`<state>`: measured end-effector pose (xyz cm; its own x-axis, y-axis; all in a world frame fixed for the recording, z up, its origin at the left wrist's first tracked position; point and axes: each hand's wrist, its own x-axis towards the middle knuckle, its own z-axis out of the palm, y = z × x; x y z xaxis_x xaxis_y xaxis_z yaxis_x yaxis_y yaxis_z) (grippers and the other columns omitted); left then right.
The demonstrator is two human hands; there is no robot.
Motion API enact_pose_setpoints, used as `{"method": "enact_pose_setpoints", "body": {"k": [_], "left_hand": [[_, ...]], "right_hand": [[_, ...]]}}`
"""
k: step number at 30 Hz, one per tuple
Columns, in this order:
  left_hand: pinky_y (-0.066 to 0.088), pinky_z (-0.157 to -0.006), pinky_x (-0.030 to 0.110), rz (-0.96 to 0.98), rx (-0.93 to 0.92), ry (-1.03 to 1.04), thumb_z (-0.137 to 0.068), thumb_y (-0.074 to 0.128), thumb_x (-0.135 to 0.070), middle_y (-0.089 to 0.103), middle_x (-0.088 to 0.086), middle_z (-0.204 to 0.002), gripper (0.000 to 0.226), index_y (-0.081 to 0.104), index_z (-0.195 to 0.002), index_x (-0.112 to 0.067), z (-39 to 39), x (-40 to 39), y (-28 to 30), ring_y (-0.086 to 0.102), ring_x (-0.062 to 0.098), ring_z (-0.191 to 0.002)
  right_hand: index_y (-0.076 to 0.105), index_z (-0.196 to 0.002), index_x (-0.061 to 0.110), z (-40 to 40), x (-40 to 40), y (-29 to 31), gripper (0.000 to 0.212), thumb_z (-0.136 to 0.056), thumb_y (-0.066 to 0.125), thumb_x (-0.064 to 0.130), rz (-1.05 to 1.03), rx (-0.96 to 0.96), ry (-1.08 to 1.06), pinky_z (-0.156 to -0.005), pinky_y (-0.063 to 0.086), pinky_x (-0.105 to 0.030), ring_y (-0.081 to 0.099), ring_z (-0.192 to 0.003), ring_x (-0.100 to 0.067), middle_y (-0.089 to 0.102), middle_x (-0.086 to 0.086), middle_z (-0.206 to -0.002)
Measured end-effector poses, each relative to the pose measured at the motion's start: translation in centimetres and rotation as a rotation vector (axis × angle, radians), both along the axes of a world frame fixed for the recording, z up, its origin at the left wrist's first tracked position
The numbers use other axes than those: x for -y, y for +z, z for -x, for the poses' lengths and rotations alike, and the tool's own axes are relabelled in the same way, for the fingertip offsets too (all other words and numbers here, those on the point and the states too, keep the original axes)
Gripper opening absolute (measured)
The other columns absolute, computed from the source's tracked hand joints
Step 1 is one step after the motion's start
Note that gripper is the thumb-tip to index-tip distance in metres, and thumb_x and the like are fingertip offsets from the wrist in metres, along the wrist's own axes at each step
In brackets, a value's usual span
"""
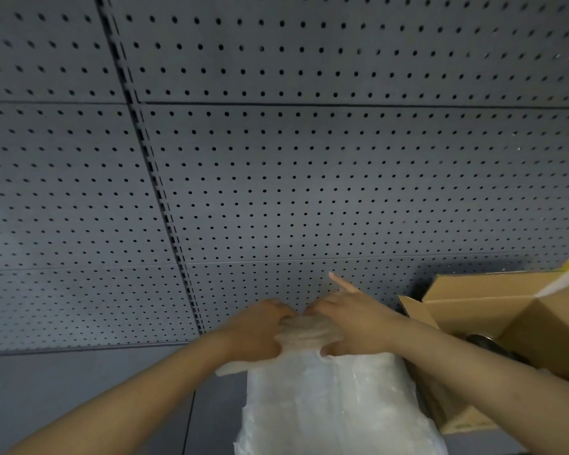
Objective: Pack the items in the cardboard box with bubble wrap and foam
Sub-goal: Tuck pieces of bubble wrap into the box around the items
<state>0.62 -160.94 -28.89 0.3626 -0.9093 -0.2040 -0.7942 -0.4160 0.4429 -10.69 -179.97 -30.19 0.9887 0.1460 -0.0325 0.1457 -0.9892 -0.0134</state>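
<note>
Left hand: the left hand comes in from 7 o'clock on a bare forearm, knuckles up, its fingers curled over the left end of a wrapped bundle and gripping it.
Right hand: the right hand comes in from 4 o'clock, thumb tucked under the bundle's near edge and most fingers curled over its top, gripping it; the index finger sticks out straight toward 11 o'clock, clear of the wrap.
Bundle: a rounded lump swathed in translucent, crinkled bubble wrap, held between both hands just below frame centre at 6 o'clock; what is inside cannot be made out.
Bubble wrap sheet: a wide, milky, wrinkled bubble wrap sheet trails from the bundle down toward 6 o'clock, lying on the grey work surface.
Cardboard box: a brown corrugated cardboard box sits at 4 o'clock, just beside the sheet, flaps open and raised; the right forearm crosses in front of it.
Box contents: a dark, shiny, rounded object shows inside, partly hidden; its kind is unclear.
Backdrop: a dark grey perforated pegboard wall in flat panels fills the upper frame.
</note>
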Motion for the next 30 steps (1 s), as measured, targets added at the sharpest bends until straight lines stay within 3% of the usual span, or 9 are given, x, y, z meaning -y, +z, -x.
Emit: {"method": "enact_pose_setpoints", "body": {"k": [2,5,8,12,16,21,27,30], "left_hand": [[0.048,-0.093,0.022,0.023,0.003,0.013,-0.081,0.060,-0.007,0.056,-0.006,-0.122,0.052,0.055,-0.130,-0.023,0.0,0.1,0.6,0.054,0.009,-0.109],[0.055,-0.085,0.031,0.046,0.032,0.004,-0.079,0.059,-0.006,0.065,-0.004,-0.112,0.042,0.062,-0.118,-0.020,-0.2,0.8,1.5,0.061,0.011,-0.097],[0.053,-0.074,0.027,0.075,0.102,-0.028,-0.077,0.059,-0.008,0.066,-0.003,-0.104,0.036,0.064,-0.111,-0.019,-0.2,2.0,2.5,0.061,0.011,-0.090],[0.055,-0.078,0.033,0.126,0.175,-0.077,-0.076,0.061,-0.011,0.066,-0.004,-0.106,0.041,0.062,-0.114,-0.025,0.7,4.4,3.7,0.061,0.015,-0.092],[0.050,-0.079,0.028,0.141,0.271,-0.144,-0.078,0.062,-0.021,0.063,-0.006,-0.113,0.043,0.059,-0.120,-0.029,3.0,7.6,4.5,0.059,0.014,-0.101],[0.051,-0.082,0.030,0.143,0.308,-0.214,-0.080,0.065,-0.031,0.063,-0.006,-0.116,0.043,0.058,-0.122,-0.032,7.9,12.1,5.1,0.059,0.014,-0.102],[0.048,-0.085,0.029,0.143,0.340,-0.248,-0.082,0.064,-0.035,0.058,-0.005,-0.124,0.054,0.049,-0.134,-0.035,15.8,19.0,5.5,0.057,0.015,-0.107],[0.043,-0.079,0.026,0.164,0.366,-0.248,-0.082,0.064,-0.033,0.056,-0.005,-0.126,0.056,0.047,-0.136,-0.033,20.1,23.0,5.6,0.056,0.015,-0.109]], "right_hand": [[0.048,-0.131,0.031,0.3,0.1,0.5,0.057,-0.081,0.059,0.056,-0.055,-0.028,-0.049,-0.122,0.010,-0.038,0.052,-0.121,-0.007,0.059,0.011,-0.126],[0.048,-0.134,0.031,1.3,0.1,1.5,0.050,-0.087,0.058,0.046,-0.113,-0.020,-0.153,-0.100,0.038,-0.028,0.052,-0.118,-0.014,0.056,0.008,-0.129],[0.044,-0.137,0.031,2.5,0.5,2.9,0.050,-0.091,0.054,0.046,-0.091,-0.004,-0.225,-0.097,0.041,-0.030,0.051,-0.121,-0.015,0.052,0.008,-0.134],[0.044,-0.137,0.032,4.2,2.4,3.7,0.052,-0.090,0.054,0.049,-0.072,0.022,-0.307,-0.097,0.045,-0.036,0.051,-0.121,-0.017,0.053,0.007,-0.136],[0.047,-0.135,0.030,7.4,4.6,4.8,0.050,-0.089,0.058,0.045,-0.099,0.042,-0.378,-0.095,0.047,-0.038,0.053,-0.118,-0.019,0.056,0.004,-0.132],[0.048,-0.135,0.030,13.3,8.2,5.7,0.046,-0.090,0.058,0.038,-0.096,0.068,-0.442,-0.094,0.046,-0.034,0.054,-0.115,-0.018,0.057,0.004,-0.130],[0.045,-0.138,0.028,21.9,15.2,6.2,0.046,-0.094,0.052,0.038,-0.071,0.030,-0.442,-0.097,0.046,-0.038,0.054,-0.118,-0.020,0.054,0.003,-0.135],[0.044,-0.138,0.026,25.9,19.1,6.7,0.045,-0.095,0.050,0.036,-0.025,0.041,-0.443,-0.098,0.044,-0.038,0.053,-0.119,-0.022,0.052,0.001,-0.136]]}}
